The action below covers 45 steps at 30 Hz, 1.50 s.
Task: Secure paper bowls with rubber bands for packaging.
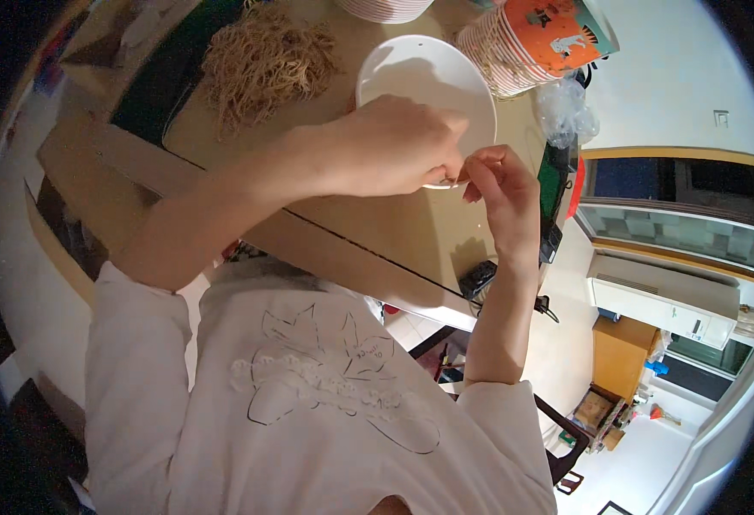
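A white paper bucket [384,73] stands on the table in front of me, its inside facing up toward me and a small hole near its far rim. My left hand [398,146] reaches across its near part, closed, with the fingertips at the near rim. From the right, my right hand [504,184] meets it there, thumb and fingers pinched together. Whatever lies between the fingertips is too small and too hidden to name. Left of the bucket lies a tangled heap of brown cords [265,69].
A stack of orange patterned paper buckets [540,47] lies tilted at the far right, beside a crumpled clear plastic bag [566,112]. Another white stack [385,9] shows at the top edge. A small black object [478,279] sits near the table's front edge [360,249].
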Each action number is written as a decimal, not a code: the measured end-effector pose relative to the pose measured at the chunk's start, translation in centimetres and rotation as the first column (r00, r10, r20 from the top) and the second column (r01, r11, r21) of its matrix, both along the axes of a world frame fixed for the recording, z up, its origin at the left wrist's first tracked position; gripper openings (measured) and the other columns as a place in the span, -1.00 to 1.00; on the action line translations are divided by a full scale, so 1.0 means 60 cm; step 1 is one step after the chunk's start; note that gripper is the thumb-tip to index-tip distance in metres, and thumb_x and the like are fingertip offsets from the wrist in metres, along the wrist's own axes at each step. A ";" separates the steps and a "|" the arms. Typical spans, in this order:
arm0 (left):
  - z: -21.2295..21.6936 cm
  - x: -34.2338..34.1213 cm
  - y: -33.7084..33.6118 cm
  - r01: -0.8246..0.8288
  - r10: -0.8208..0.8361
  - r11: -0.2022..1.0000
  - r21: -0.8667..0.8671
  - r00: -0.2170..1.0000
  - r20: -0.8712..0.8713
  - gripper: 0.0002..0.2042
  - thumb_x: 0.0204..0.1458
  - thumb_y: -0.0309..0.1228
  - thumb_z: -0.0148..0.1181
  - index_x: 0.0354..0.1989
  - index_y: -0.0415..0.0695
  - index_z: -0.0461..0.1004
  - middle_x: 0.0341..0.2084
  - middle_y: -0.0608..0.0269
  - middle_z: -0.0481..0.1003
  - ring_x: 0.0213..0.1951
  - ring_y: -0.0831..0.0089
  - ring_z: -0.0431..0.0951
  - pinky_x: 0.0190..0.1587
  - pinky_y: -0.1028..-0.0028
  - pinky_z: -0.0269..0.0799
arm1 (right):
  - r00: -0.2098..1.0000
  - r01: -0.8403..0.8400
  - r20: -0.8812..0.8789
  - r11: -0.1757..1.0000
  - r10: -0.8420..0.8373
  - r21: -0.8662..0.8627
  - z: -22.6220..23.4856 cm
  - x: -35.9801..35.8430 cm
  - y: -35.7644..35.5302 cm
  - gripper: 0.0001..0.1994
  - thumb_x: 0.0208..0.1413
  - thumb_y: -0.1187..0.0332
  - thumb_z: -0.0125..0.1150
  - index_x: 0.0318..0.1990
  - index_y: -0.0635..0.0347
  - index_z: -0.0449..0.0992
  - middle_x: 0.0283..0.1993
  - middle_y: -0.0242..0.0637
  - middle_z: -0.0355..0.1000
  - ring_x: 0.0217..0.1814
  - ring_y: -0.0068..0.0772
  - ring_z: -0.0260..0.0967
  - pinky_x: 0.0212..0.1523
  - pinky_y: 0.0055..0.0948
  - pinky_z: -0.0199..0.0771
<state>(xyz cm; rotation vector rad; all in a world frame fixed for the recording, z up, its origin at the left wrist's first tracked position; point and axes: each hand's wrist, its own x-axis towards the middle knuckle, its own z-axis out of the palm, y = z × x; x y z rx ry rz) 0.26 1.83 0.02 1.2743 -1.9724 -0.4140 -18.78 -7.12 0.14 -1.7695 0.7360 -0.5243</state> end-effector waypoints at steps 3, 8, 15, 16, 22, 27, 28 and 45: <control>0.004 0.011 -0.011 0.022 -0.020 0.999 -0.033 0.998 0.058 -0.92 -0.11 -0.44 0.21 -0.41 -0.06 0.58 -0.50 0.21 0.40 -0.43 0.22 0.51 -0.35 0.31 0.39 | 0.999 0.044 0.005 0.995 -0.045 0.091 0.011 0.005 0.004 -0.93 0.20 0.46 0.05 -0.21 0.23 0.38 -0.47 -0.34 0.47 -0.44 -0.60 0.43 -0.53 -0.65 0.30; -0.005 0.003 -0.017 0.115 -0.094 0.981 -0.159 0.987 0.132 -0.93 -0.08 -0.42 0.18 -0.41 -0.06 0.55 -0.51 0.22 0.41 -0.47 0.23 0.52 -0.43 0.31 0.42 | 0.998 0.050 -0.026 0.997 -0.049 0.060 0.006 0.006 0.001 -0.92 0.21 0.46 0.03 -0.17 0.22 0.37 -0.46 -0.34 0.48 -0.47 -0.67 0.39 -0.61 -0.67 0.23; -0.026 -0.021 -0.031 0.058 0.078 0.929 -0.367 0.935 0.346 -0.89 -0.08 -0.35 0.16 -0.49 -0.11 0.45 -0.52 0.28 0.39 -0.50 0.26 0.53 -0.52 0.27 0.43 | 0.995 0.088 -0.052 0.996 -0.089 -0.030 0.012 0.002 0.023 -0.92 0.19 0.45 0.07 -0.22 0.26 0.42 -0.40 -0.38 0.47 -0.53 -0.74 0.25 -0.61 -0.71 0.21; -0.025 -0.023 -0.030 0.042 0.036 0.958 -0.285 0.964 0.263 -0.90 -0.08 -0.36 0.16 -0.50 -0.10 0.45 -0.52 0.29 0.38 -0.49 0.26 0.53 -0.50 0.26 0.43 | 0.995 0.088 -0.052 0.996 -0.089 -0.029 0.009 0.000 0.028 -0.92 0.19 0.45 0.07 -0.22 0.26 0.42 -0.40 -0.38 0.47 -0.53 -0.74 0.25 -0.61 -0.71 0.21; -0.044 -0.034 -0.016 -0.056 0.028 0.992 -0.116 0.973 -0.230 -0.92 -0.03 -0.40 0.17 -0.41 -0.12 0.45 -0.46 0.22 0.40 -0.51 0.32 0.47 -0.50 0.33 0.36 | 0.938 0.311 0.214 0.936 -0.274 -0.163 -0.036 0.006 0.069 -0.91 0.18 0.50 0.08 -0.22 0.32 0.43 -0.22 -0.20 0.48 -0.38 -0.63 0.40 -0.46 -0.66 0.41; 0.007 -0.025 -0.017 0.356 0.412 0.638 0.683 0.592 -0.693 -0.85 0.07 -0.39 0.13 -0.33 -0.24 0.47 -0.72 0.42 0.29 -0.73 0.71 0.20 -0.71 0.65 0.00 | 0.815 0.490 0.431 0.858 -0.387 -0.155 -0.067 0.032 0.109 -0.90 0.16 0.54 0.09 -0.21 0.40 0.41 -0.13 0.00 0.46 -0.33 -0.49 0.45 -0.38 -0.59 0.52; -0.007 -0.019 -0.024 0.453 0.387 0.607 0.653 0.549 -0.741 -0.84 0.07 -0.37 0.14 -0.36 -0.24 0.47 -0.73 0.42 0.29 -0.74 0.71 0.18 -0.73 0.65 -0.04 | 0.786 0.542 0.457 0.819 -0.416 -0.187 -0.073 0.038 0.116 -0.90 0.15 0.55 0.09 -0.21 0.41 0.41 -0.14 -0.02 0.46 -0.32 -0.48 0.45 -0.39 -0.59 0.53; -0.003 -0.019 -0.017 0.186 0.315 0.740 0.647 0.754 -0.577 -0.84 -0.04 -0.42 0.25 -0.35 -0.25 0.53 -0.71 0.45 0.34 -0.70 0.74 0.21 -0.68 0.65 0.06 | 0.835 0.539 0.339 0.769 -0.434 -0.344 -0.073 0.026 0.113 -0.87 0.09 0.63 0.13 -0.20 0.37 0.52 -0.23 -0.15 0.50 -0.31 -0.52 0.44 -0.41 -0.58 0.55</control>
